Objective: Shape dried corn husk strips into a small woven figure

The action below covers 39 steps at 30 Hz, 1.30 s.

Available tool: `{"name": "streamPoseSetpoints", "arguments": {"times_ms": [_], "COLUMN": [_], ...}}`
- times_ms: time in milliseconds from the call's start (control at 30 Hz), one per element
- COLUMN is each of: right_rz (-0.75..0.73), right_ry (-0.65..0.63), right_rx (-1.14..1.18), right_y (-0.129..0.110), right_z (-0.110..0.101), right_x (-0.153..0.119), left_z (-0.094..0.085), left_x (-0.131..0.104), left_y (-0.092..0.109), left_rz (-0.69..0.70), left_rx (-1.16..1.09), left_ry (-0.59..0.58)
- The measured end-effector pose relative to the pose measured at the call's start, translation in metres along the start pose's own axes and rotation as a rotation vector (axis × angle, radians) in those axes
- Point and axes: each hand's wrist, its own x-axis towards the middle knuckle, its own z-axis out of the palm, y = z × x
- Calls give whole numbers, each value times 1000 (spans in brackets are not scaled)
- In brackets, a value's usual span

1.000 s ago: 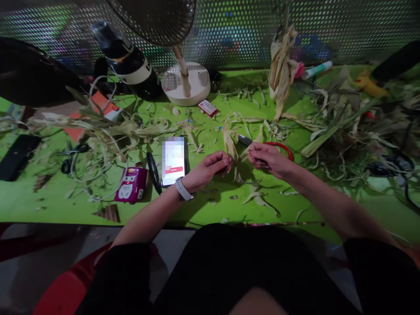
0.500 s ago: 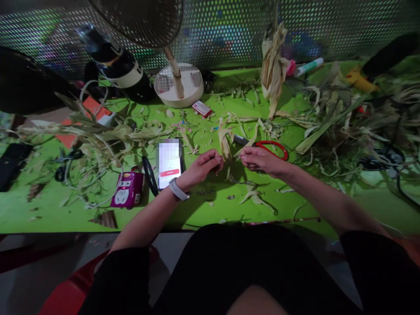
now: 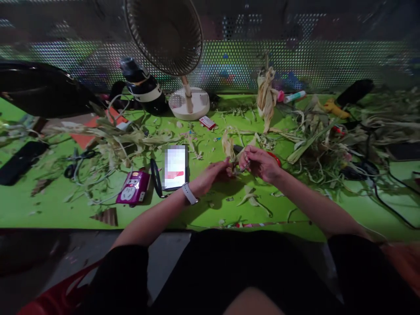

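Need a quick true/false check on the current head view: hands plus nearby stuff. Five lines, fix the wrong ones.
1. The left hand and right hand are close together. True.
2. The watch is on the right arm. False: it is on the left arm.
3. Dry husk shows just beyond the hands. True.
4. The lit phone is left of the purple power socket. False: it is right of it.
5. The fan base is black. False: it is white.
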Motion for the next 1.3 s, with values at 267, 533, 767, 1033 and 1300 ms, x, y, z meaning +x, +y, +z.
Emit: {"name": "streamPoseSetpoints", "arguments": {"times_ms": [267,533,767,1033,1300], "right_rz": [-7,-148,-171,214,446], "right_ry": [-145,116,451,224,-30], "right_rx": [-261,-1174,-1217,-1791,-1945], "right_y": [-5,-43,-73,-105,-56], "right_z": [1,-29,-94,-97,-32], "right_x": [-9,-34,-9,7,-41], "left_z": [1,-15,-23,-26,-25], "left_x": [-1,7,15,15,14], "left_y": [-4,11,16,15,15], "left_rz": [155,571,600,482,483], "left_rx": [-104,-25,-102,-161,-124], "left_ry": [45,290,374,364,360]}}
